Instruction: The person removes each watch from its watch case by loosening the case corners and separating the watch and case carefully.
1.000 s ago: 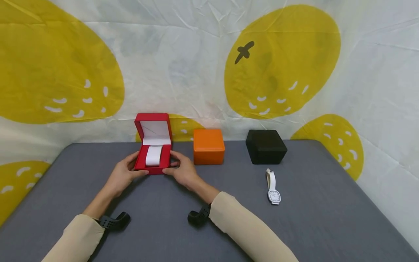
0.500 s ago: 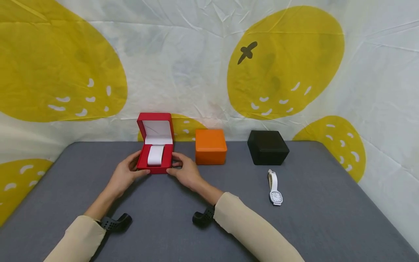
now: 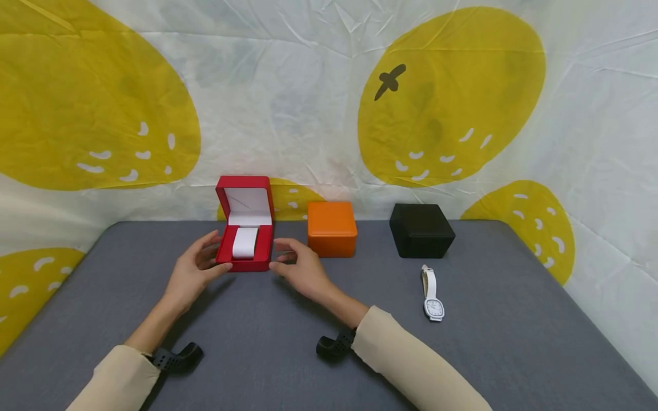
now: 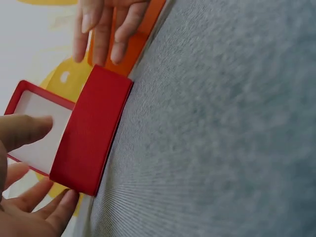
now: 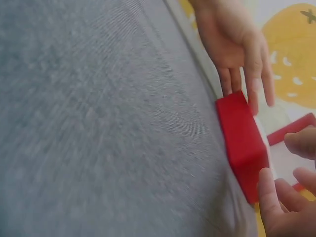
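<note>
Head view shows the left hand (image 3: 187,278) and right hand (image 3: 305,273), each grip loosely spread, holding nothing, flanking an open, square-lidded red box (image 3: 252,266) on the grey tabletop (image 3: 257,331), left of a closed orange box (image 3: 332,228).

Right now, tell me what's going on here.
A person's left hand and right hand, both loosely open, flank an open red box; whether either touches it is unclear. Its white cushion is bare. A white watch lies on the table before a black box; an orange box stands between the other two.
</note>
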Available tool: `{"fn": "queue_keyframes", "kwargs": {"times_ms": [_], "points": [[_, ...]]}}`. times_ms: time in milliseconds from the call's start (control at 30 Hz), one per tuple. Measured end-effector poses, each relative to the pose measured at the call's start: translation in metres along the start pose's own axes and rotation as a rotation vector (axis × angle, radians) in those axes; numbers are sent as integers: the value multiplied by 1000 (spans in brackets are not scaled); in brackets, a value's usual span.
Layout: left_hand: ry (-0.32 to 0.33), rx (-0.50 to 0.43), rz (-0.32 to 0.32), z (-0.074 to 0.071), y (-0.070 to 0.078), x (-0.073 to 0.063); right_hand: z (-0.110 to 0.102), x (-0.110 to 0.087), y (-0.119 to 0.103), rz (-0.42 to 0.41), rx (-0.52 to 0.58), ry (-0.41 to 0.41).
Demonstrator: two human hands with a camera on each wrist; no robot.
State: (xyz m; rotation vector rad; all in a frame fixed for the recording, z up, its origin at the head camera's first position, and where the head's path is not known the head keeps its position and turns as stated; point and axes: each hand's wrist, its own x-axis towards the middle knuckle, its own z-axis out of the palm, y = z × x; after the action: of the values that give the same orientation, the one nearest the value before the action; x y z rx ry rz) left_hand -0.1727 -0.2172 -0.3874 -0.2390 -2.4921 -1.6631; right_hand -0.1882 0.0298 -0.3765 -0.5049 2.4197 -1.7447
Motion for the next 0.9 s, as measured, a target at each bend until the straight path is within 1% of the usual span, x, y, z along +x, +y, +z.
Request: {"fn": "queue_keyframes", "kwargs": {"times_ms": [67, 167, 233, 300, 400, 500, 567, 633, 767, 900], "points": [[47, 14, 23, 1, 3, -1, -6, -5, -2, -5, 6, 10], [98, 23, 48, 3, 10, -2, -15, -13, -3, -42, 14, 22], [117, 18, 65, 5, 15, -2, -21, -19, -2, -71, 10, 30], [114, -1, 89, 7, 21, -3, -26, -25, -1, -96, 6, 34], [88, -42, 125, 13, 31, -4, -35, -31, -2, -118, -12, 42], [31, -116, 155, 23, 38, -4, -44, -35, -3, -128, -26, 58], [-13, -169, 165, 31, 40, -3, -50, -37, -3, -132, -28, 72], [-49, -199, 162, 39, 43, -2, -56, -39, -3, -132, -30, 90], [-92, -203, 147, 55, 49, -1, -67, -43, -3, -139, -38, 130], [-118, -205, 151, 70, 54, 2, -75, -44, 2, -137, -44, 156]]}}
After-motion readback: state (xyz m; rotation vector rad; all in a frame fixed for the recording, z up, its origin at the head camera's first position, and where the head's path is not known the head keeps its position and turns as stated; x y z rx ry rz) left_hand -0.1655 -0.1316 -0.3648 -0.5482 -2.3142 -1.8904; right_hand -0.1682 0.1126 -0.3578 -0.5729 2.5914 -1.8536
